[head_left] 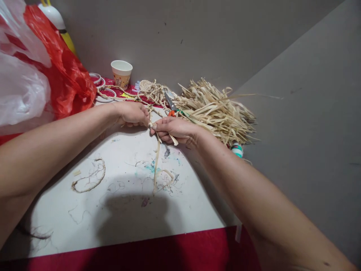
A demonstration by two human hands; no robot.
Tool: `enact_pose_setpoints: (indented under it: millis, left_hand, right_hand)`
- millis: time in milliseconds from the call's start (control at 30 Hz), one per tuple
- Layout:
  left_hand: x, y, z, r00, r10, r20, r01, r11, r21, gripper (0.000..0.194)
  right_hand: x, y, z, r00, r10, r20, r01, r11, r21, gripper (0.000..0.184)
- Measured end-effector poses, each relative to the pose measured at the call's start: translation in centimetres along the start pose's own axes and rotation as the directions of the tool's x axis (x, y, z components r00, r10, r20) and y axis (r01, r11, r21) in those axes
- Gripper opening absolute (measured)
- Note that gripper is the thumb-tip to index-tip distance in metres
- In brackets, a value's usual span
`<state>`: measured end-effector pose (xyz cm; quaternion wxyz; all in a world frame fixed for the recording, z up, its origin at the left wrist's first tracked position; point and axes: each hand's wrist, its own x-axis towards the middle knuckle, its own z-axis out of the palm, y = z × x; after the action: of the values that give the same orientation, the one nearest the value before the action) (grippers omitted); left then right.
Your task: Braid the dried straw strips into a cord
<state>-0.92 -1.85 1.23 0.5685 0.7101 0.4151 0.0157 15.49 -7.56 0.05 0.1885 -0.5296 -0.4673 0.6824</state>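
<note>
My left hand [133, 114] and my right hand [176, 130] meet over the white board, fingers closed in pinches. Between them is a thin twisted straw cord [150, 119], gripped by the left fingertips. Pale flat straw strips are pinched in the right hand; one long strip [156, 162] hangs down toward the board and a short end pokes out below the fingers. Just behind the right hand lie scissors [171, 107] with orange on the handle. A heap of dry straw [220, 113] is to the right of them, and coiled straw cord [153, 92] lies behind the hands.
A paper cup [122, 73] stands by the wall, near white rings [105, 96]. Red and clear plastic bags [62, 75] bulge at the left. On the stained white board [70, 233] lie a loose cord piece [103, 177] and fibres. A white-and-teal roll [237, 149] sits at right.
</note>
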Motion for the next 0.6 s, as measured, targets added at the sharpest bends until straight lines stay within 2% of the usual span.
enact_pose_setpoints:
  millis: [200,333,467,600]
  left_hand:
    - [0.1,0.4,0.5,0.994,-0.107,-0.035,0.108,0.994,0.026,0.017]
    - [0.4,0.2,0.5,0.993,-0.113,-0.023,0.112,0.993,-0.023,0.021]
    - [0.3,0.1,0.7,0.995,-0.095,-0.007,0.093,0.990,-0.102,0.022]
    - [0.1,0.4,1.0,0.996,-0.088,-0.034,0.084,0.990,-0.116,0.024]
  right_hand:
    - [0.4,0.3,0.2,0.997,-0.061,-0.037,0.056,0.991,-0.122,0.022]
    - [0.4,0.5,0.5,0.984,-0.128,-0.121,0.084,0.945,-0.315,0.021]
    - [0.1,0.4,0.9,0.948,-0.226,-0.224,0.067,0.830,-0.554,0.018]
    - [-0.3,-0.2,1.4,0.911,-0.320,-0.260,0.025,0.672,-0.741,0.016]
